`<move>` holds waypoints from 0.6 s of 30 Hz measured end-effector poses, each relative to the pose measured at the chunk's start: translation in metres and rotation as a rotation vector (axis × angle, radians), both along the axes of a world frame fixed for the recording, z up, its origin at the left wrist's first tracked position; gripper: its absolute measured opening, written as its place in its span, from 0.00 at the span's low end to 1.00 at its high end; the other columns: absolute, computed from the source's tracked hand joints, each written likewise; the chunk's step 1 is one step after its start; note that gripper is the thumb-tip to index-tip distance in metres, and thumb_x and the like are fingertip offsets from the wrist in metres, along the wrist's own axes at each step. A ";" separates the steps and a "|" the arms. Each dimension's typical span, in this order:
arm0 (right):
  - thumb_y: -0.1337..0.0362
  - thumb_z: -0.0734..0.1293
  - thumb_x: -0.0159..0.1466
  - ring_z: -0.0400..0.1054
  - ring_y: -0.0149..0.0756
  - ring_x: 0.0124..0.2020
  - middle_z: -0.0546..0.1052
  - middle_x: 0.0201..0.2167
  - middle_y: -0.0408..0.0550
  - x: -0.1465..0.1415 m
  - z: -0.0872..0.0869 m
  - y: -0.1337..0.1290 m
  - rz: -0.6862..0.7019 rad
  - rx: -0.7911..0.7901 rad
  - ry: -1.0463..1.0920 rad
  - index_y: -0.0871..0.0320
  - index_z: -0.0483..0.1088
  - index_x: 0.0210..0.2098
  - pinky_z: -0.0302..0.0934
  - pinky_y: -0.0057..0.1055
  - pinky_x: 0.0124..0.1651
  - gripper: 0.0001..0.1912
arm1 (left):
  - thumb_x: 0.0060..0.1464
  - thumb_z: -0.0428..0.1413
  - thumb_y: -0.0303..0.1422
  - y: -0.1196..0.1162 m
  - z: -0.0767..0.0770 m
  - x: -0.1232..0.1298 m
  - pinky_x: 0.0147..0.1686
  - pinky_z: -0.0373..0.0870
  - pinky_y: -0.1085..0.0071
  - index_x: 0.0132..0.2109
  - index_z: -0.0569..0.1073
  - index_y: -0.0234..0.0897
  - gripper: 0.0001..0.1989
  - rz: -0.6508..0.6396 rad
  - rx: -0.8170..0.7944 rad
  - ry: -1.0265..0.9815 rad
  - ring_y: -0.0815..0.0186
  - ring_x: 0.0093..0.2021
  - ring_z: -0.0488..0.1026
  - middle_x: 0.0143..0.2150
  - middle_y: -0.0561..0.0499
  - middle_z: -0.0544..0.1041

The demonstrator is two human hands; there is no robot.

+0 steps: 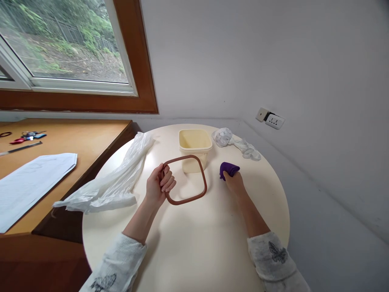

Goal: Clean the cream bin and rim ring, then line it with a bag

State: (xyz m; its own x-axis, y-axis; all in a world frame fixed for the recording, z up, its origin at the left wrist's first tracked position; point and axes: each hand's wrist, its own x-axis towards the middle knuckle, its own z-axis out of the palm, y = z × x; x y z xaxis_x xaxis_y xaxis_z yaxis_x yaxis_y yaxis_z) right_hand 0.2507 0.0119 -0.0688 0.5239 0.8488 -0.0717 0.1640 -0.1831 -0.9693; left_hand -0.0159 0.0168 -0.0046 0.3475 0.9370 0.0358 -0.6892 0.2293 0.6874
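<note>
A: Where was that brown frame [204,179]?

B: Left hand [158,184] had fingers wrapped round its side, above the table [194,243], nearer than the cream bin [196,151]. Right hand [233,182] had the purple cloth [228,168] bunched up.

A: Awkward to hold?

B: Doubt it, seemed light and stiff, maybe slick. Side bar looked like a solid grip. Cloth looked soft, grabbable anywhere tbh.

A round, cream-white table [200,247] carries a limp plastic bag [118,178] left of the left hand [161,183], overhanging its edge; a pale-yellow bin [196,150], upright, beyond and between both hands; and crumpled white plastic [223,137] beyond the right hand [234,182].
</note>
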 end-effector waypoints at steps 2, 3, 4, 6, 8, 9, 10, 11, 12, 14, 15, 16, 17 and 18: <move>0.60 0.67 0.46 0.68 0.40 0.32 0.75 0.26 0.48 0.001 0.002 -0.001 0.031 0.020 -0.041 0.59 0.70 0.26 0.61 0.35 0.36 0.10 | 0.59 0.43 0.34 0.000 0.000 0.000 0.09 0.48 0.80 0.24 0.63 0.34 0.16 -0.003 -0.001 0.000 0.77 0.08 0.46 0.10 0.61 0.52; 0.60 0.67 0.46 0.68 0.40 0.33 0.75 0.28 0.47 0.001 0.004 -0.001 0.051 0.034 -0.047 0.59 0.70 0.28 0.61 0.35 0.38 0.12 | 0.59 0.43 0.34 0.000 -0.001 0.000 0.09 0.48 0.80 0.24 0.63 0.34 0.16 -0.003 -0.002 0.001 0.77 0.08 0.46 0.10 0.61 0.52; 0.60 0.67 0.46 0.68 0.40 0.34 0.75 0.30 0.47 0.000 0.005 -0.001 0.076 0.045 -0.042 0.59 0.70 0.31 0.62 0.35 0.39 0.13 | 0.59 0.43 0.34 0.001 -0.001 0.000 0.09 0.48 0.80 0.24 0.63 0.34 0.16 -0.003 -0.003 0.002 0.77 0.08 0.46 0.10 0.61 0.52; 0.59 0.66 0.48 0.69 0.39 0.35 0.76 0.33 0.49 -0.002 0.009 -0.001 0.132 0.056 -0.009 0.60 0.70 0.34 0.63 0.35 0.39 0.15 | 0.59 0.43 0.34 0.001 0.000 0.000 0.09 0.48 0.80 0.24 0.64 0.34 0.16 -0.006 -0.006 0.006 0.77 0.08 0.46 0.10 0.61 0.51; 0.57 0.64 0.51 0.70 0.40 0.36 0.76 0.35 0.50 -0.001 0.013 -0.002 0.189 0.063 0.041 0.62 0.70 0.37 0.64 0.35 0.39 0.18 | 0.59 0.43 0.34 0.001 0.000 0.001 0.09 0.48 0.80 0.24 0.64 0.34 0.16 -0.013 -0.010 0.008 0.77 0.08 0.46 0.10 0.61 0.51; 0.56 0.63 0.53 0.70 0.40 0.36 0.76 0.35 0.51 0.002 0.015 -0.003 0.211 0.053 0.048 0.62 0.70 0.39 0.64 0.35 0.38 0.19 | 0.59 0.43 0.34 0.001 0.000 0.001 0.09 0.49 0.80 0.24 0.64 0.34 0.16 -0.017 -0.011 0.008 0.77 0.08 0.46 0.10 0.61 0.51; 0.55 0.62 0.54 0.70 0.40 0.37 0.76 0.36 0.51 0.006 0.018 -0.004 0.219 0.032 0.034 0.62 0.70 0.40 0.64 0.35 0.38 0.20 | 0.59 0.43 0.34 0.001 0.000 0.001 0.09 0.49 0.80 0.24 0.64 0.34 0.17 -0.022 -0.012 0.006 0.77 0.08 0.46 0.10 0.61 0.51; 0.54 0.62 0.54 0.70 0.42 0.38 0.76 0.37 0.52 0.012 0.019 -0.006 0.210 0.002 0.004 0.62 0.70 0.41 0.63 0.36 0.39 0.21 | 0.59 0.43 0.34 0.001 0.000 0.002 0.09 0.48 0.80 0.24 0.64 0.34 0.17 -0.027 -0.013 0.004 0.77 0.08 0.46 0.10 0.61 0.51; 0.54 0.62 0.54 0.69 0.44 0.40 0.75 0.39 0.54 0.018 0.021 -0.008 0.185 -0.033 -0.033 0.62 0.70 0.42 0.62 0.37 0.41 0.22 | 0.58 0.43 0.34 0.001 0.000 0.002 0.09 0.48 0.80 0.24 0.64 0.34 0.17 -0.031 -0.015 0.003 0.77 0.08 0.46 0.10 0.61 0.51; 0.58 0.64 0.52 0.64 0.50 0.47 0.72 0.44 0.58 0.032 0.022 -0.011 0.047 -0.100 -0.180 0.63 0.66 0.47 0.57 0.43 0.47 0.25 | 0.58 0.43 0.34 0.001 0.000 0.002 0.09 0.48 0.80 0.23 0.64 0.34 0.17 -0.036 -0.017 0.000 0.77 0.08 0.45 0.10 0.61 0.50; 0.59 0.64 0.51 0.61 0.52 0.50 0.70 0.47 0.59 0.037 0.022 -0.012 -0.052 -0.118 -0.282 0.63 0.64 0.50 0.53 0.46 0.50 0.28 | 0.58 0.43 0.34 0.001 0.000 0.003 0.09 0.48 0.80 0.23 0.63 0.34 0.16 -0.039 -0.020 0.001 0.77 0.08 0.45 0.10 0.61 0.50; 0.61 0.64 0.50 0.58 0.53 0.52 0.68 0.49 0.60 0.040 0.022 -0.014 -0.148 -0.114 -0.392 0.62 0.61 0.53 0.50 0.49 0.52 0.30 | 0.58 0.44 0.34 0.002 -0.001 0.003 0.09 0.48 0.80 0.23 0.63 0.34 0.16 -0.040 -0.022 0.003 0.77 0.08 0.45 0.10 0.61 0.50; 0.62 0.63 0.51 0.58 0.52 0.53 0.68 0.49 0.59 0.041 0.021 -0.015 -0.223 -0.092 -0.505 0.61 0.59 0.54 0.48 0.49 0.53 0.30 | 0.58 0.44 0.34 0.002 -0.001 0.004 0.09 0.48 0.80 0.23 0.63 0.34 0.16 -0.041 -0.025 0.005 0.77 0.08 0.45 0.10 0.61 0.50; 0.63 0.61 0.53 0.60 0.49 0.51 0.69 0.48 0.56 0.040 0.020 -0.015 -0.253 -0.050 -0.602 0.60 0.60 0.53 0.48 0.47 0.53 0.27 | 0.58 0.44 0.34 0.002 -0.002 0.004 0.09 0.48 0.80 0.23 0.63 0.34 0.16 -0.044 -0.028 0.007 0.77 0.08 0.45 0.10 0.61 0.50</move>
